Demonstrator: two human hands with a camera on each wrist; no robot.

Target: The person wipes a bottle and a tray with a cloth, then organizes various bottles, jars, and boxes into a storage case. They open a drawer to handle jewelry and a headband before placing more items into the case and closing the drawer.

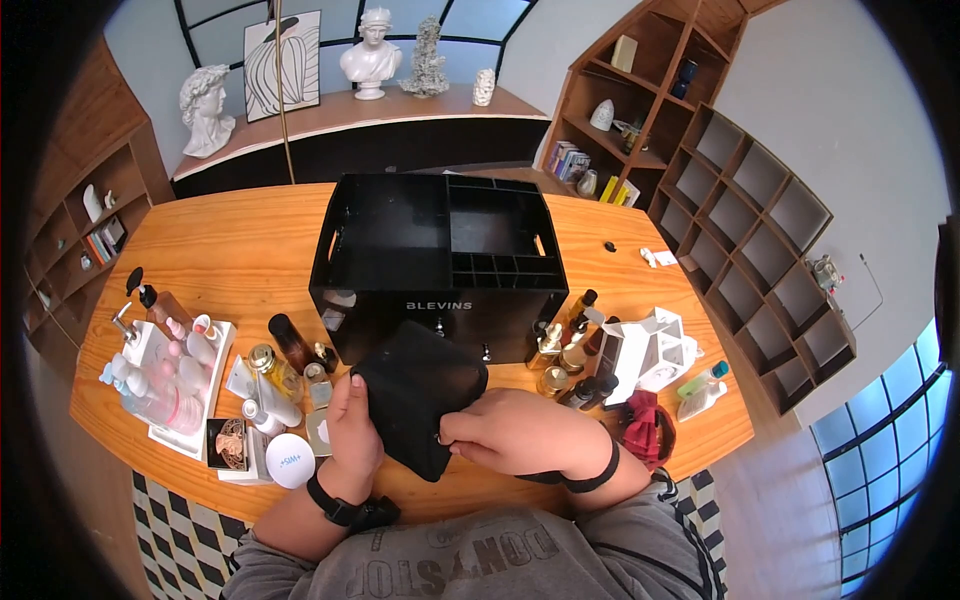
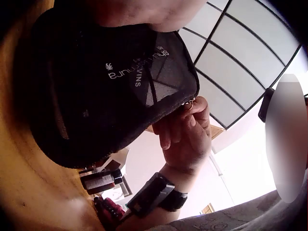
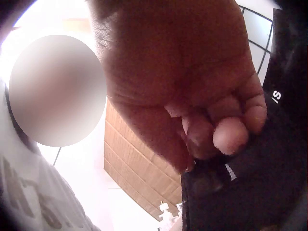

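A black mesh pouch (image 1: 420,400) is held up in front of the black organizer box (image 1: 440,318). The left hand (image 1: 355,425) grips its left edge. At its lower right edge the right hand (image 1: 500,432) pinches a small metal zipper pull. In the left wrist view the pouch (image 2: 115,86) shows pale lettering through or on its mesh, and the right hand (image 2: 185,134) is at the zipper. The right wrist view shows the right hand (image 3: 183,82) with curled fingers against the dark fabric (image 3: 240,192). Whether anything lies inside the pouch, I cannot tell.
On the left of the wooden table (image 1: 240,240) are a white tray (image 1: 218,385) of bottles, several jars and a round white lid (image 1: 290,460). To the right are small bottles, a white open box (image 1: 630,350), a dark red bow (image 1: 648,430) and a green-capped bottle (image 1: 703,378).
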